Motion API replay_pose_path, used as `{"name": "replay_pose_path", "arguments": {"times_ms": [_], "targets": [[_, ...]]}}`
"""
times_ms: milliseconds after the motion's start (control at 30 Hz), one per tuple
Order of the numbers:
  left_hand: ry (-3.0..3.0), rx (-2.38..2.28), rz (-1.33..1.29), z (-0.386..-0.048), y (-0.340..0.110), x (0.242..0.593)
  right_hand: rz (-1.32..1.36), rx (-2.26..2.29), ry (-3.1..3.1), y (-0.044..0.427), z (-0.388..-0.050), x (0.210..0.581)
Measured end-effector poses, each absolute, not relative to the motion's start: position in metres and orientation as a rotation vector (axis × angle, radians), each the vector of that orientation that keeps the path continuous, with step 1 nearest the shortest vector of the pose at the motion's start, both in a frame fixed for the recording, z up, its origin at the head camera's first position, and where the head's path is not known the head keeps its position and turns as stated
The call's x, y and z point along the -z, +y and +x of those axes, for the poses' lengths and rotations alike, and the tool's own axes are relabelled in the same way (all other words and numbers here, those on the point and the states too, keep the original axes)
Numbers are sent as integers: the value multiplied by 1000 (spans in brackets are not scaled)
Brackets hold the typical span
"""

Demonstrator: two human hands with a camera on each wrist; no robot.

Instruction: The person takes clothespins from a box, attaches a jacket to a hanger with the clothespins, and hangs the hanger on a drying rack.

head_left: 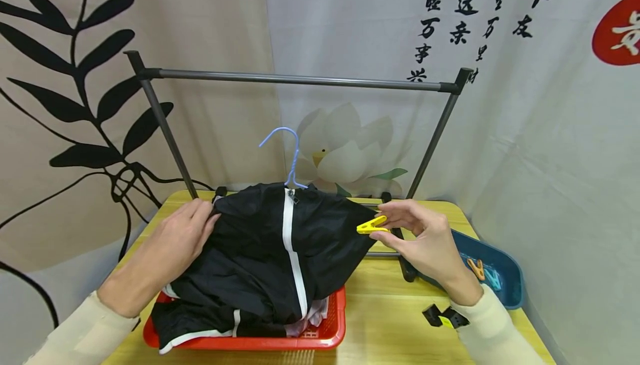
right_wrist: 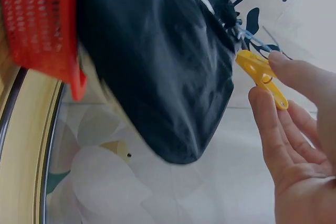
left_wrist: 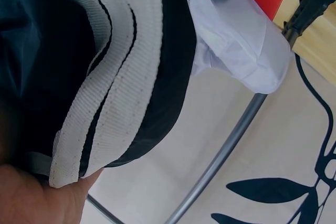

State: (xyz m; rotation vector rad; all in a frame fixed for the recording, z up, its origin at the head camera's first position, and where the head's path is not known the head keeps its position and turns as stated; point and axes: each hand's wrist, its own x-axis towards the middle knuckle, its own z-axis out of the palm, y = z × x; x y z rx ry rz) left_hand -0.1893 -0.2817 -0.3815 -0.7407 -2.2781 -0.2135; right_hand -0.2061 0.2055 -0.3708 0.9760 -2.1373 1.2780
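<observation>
A black jacket [head_left: 250,237] with white trim and a zip down its front hangs over a red basket; a blue hanger [head_left: 295,154] has its hook sticking up from the neck. My left hand [head_left: 177,237] grips the jacket at its left shoulder, and the left wrist view shows the thumb against the white-trimmed edge [left_wrist: 121,82]. In my right hand [head_left: 425,237], a yellow clothespin [head_left: 372,225] is pinched between thumb and fingers. Its tip is by the jacket's right shoulder; in the right wrist view the clothespin [right_wrist: 260,74] is beside the black cloth [right_wrist: 163,61].
The red basket [head_left: 330,340] holds more cloth, some of it pale pink. Behind it a grey metal rack [head_left: 300,79] stands on the wooden table [head_left: 400,320]. A blue tray [head_left: 515,276] with several clothespins sits at the right.
</observation>
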Motion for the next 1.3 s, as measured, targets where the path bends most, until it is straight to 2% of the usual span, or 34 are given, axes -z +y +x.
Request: {"name": "replay_pose_path", "arguments": {"times_ms": [367, 867, 1300], "targets": [[-2280, 206, -744, -189, -281, 382, 1031, -1482, -2105, 180, -207, 368], [-2249, 215, -775, -190, -281, 382, 1041, -1528, -2107, 148, -210, 358], [-2241, 219, -780, -190, -282, 382, 1171, -1591, -1998, 124, -215, 351]]}}
